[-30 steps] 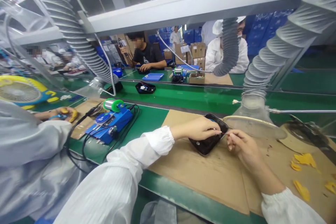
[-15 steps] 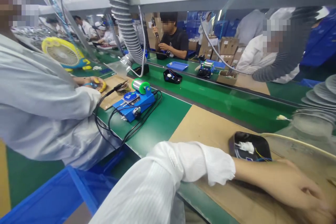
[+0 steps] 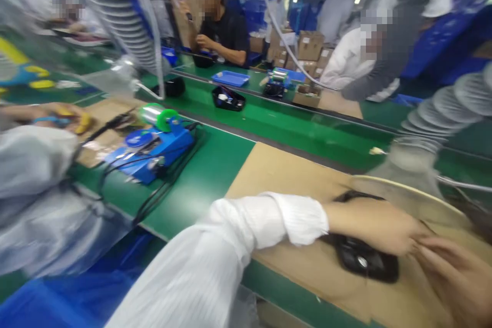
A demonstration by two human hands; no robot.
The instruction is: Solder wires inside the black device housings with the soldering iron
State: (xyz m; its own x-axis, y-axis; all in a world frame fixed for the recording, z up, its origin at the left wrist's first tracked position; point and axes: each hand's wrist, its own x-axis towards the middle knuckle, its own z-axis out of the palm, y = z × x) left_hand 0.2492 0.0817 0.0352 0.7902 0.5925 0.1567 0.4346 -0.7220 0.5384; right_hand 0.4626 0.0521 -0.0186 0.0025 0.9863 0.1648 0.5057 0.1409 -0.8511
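My left hand, in a white sleeve, reaches across the cardboard mat at the right. Its fingers are drawn together and meet the fingertips of my right hand. Anything pinched between the two hands is too small or blurred to make out. Under my left wrist lies a black plastic housing with a small light round spot on its side. The forearm hides most of the housing's top. Some dark edge or cable shows behind the wrist.
A clear fume hood on a ribbed hose stands behind my hands. To the left is a blue solder-reel stand with black cables, beside a co-worker's sleeve. Another black housing sits on the green conveyor.
The view has swung right, so the bench things sit further left. My left hand has drawn back over the black housing, covering its white connector and wires. My right hand has come into view, touching my left.
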